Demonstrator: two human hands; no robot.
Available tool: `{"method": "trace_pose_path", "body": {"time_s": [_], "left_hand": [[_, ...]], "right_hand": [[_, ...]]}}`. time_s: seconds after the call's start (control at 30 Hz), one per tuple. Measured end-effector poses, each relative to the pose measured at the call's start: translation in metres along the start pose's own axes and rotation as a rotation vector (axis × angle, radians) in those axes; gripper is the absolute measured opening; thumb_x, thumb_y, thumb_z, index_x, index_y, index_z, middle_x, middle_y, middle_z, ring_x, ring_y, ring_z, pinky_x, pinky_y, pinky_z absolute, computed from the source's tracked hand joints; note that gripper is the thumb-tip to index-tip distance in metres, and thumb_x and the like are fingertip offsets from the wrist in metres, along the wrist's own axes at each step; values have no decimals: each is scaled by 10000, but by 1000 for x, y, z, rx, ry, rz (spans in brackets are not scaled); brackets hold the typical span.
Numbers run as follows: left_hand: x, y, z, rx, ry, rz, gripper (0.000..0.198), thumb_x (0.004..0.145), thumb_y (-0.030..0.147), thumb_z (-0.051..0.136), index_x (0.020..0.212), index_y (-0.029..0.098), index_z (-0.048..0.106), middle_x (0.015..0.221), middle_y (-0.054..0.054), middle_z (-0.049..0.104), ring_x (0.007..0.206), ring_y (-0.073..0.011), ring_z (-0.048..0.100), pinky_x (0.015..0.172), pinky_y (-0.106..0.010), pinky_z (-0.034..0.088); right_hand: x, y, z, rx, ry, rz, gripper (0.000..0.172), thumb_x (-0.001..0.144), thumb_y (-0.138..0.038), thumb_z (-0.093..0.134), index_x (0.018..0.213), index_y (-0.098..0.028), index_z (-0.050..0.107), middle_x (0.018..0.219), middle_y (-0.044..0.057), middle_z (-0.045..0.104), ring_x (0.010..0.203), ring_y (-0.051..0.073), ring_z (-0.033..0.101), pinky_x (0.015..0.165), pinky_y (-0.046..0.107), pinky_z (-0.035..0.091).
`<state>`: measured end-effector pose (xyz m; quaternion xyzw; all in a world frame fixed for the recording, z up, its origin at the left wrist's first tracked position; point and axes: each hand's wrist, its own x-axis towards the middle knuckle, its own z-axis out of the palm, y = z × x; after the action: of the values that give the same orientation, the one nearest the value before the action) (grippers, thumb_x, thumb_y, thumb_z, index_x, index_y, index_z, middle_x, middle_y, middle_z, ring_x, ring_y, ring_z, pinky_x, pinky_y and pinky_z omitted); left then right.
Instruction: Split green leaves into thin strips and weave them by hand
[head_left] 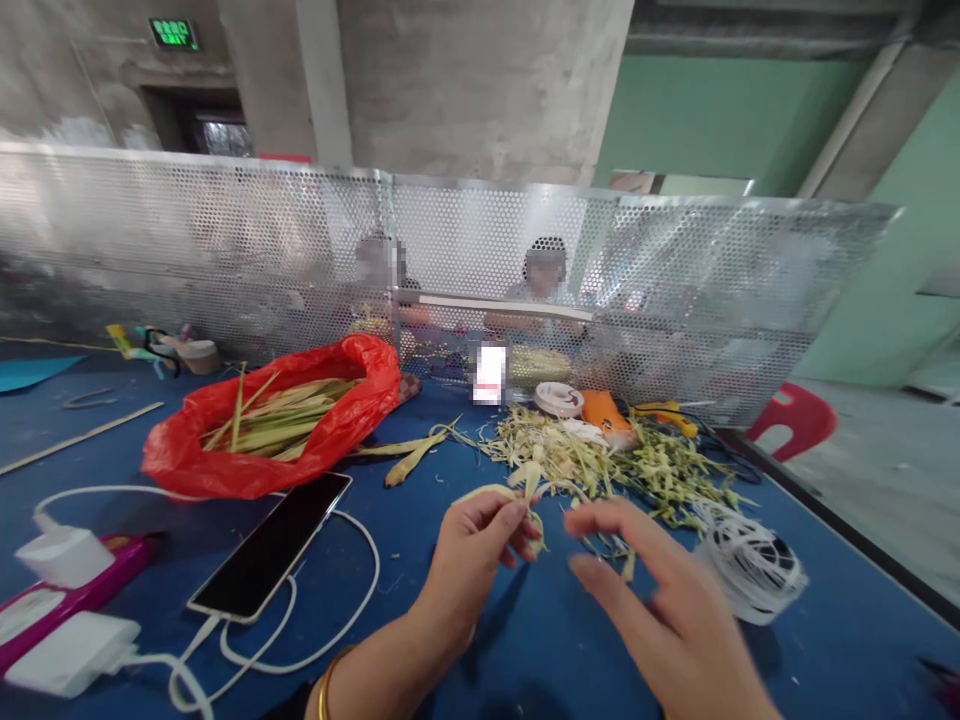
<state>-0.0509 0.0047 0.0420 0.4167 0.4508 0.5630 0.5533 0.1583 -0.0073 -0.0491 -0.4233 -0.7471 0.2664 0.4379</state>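
Note:
My left hand (480,535) is closed in a pinch around a pale yellow-green plant strip (533,478), whose ends stick out above and below the fingers. Just to its right, my right hand (660,590) is slightly blurred, with thumb and fingers apart and nothing visible between them. A thin curved strand reaches from the left fingertips toward the right hand. Behind both hands lies a loose pile of shredded plant strips (570,450), greener toward the right. A red plastic bag (352,375) on the left holds long dry leaves (281,420).
A phone (270,550) on a white cable lies at left, near a purple power strip (90,600) with plugs. A roll of white strapping (754,565) sits at right. A tape roll (559,399) stands behind the pile. Perforated metal panels (300,240) separate two people opposite.

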Motion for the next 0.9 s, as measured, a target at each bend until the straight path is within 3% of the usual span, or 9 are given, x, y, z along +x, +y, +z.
{"method": "trace_pose_path", "body": {"time_s": [0.07,0.17,0.37,0.5,0.57,0.67,0.8,0.87,0.9], "left_hand": [[-1,-2,2,45,-34,42,215,776,322,608,769,114,665,633,-19,624,516,-96,547,493,-203,362],[-3,-6,7,42,-116,41,256,764,290,620,956,124,648,616,7,614,514,-95,538,510,-207,386],[-7,-10,12,-12,-256,12,439,747,265,625,1156,125,550,628,14,626,525,-102,539,538,-227,439],[-4,-12,11,30,-270,-4,459,731,243,628,1166,129,534,631,10,641,524,-113,557,557,-249,462],[-2,-15,8,73,-204,-11,476,715,257,646,1162,139,531,641,12,641,543,-125,574,572,-258,467],[2,-16,1,222,84,89,288,754,333,617,975,149,602,712,-19,651,633,-150,599,615,-269,468],[3,-9,-10,527,515,460,191,780,340,610,891,186,589,903,-50,633,824,-186,589,733,-305,466],[2,-4,-13,628,592,654,162,790,303,602,910,195,587,956,-54,626,894,-194,577,798,-322,450],[2,-2,-13,676,554,713,129,798,290,592,890,200,599,947,-50,633,908,-195,577,823,-327,440]], "right_hand": [[50,-53,0,10,50,151,291,788,-435,609,1006,-246,652,1029,73,666,981,256,578,892,391,429],[82,-93,6,315,-58,256,241,788,-413,610,843,-181,643,763,40,654,750,200,600,727,318,478],[71,-77,10,646,-201,436,229,779,-373,645,721,-155,607,531,-44,498,516,119,512,573,254,414],[76,-71,7,589,-188,417,232,771,-353,653,661,-158,591,534,-36,521,532,111,497,582,242,393],[79,-70,6,477,-86,397,224,761,-357,655,668,-161,598,562,-30,534,552,111,469,561,231,371],[80,-69,4,332,59,358,211,758,-379,645,721,-173,612,632,-24,538,600,119,454,554,225,357],[81,-69,0,203,51,312,209,778,-379,615,707,-183,602,635,-26,518,592,119,438,548,223,349],[81,-71,0,168,28,289,204,782,-368,607,698,-183,604,633,-22,524,593,122,445,554,224,354],[81,-72,0,155,24,277,198,780,-361,606,697,-182,608,635,-19,530,601,125,453,563,225,360]]}}
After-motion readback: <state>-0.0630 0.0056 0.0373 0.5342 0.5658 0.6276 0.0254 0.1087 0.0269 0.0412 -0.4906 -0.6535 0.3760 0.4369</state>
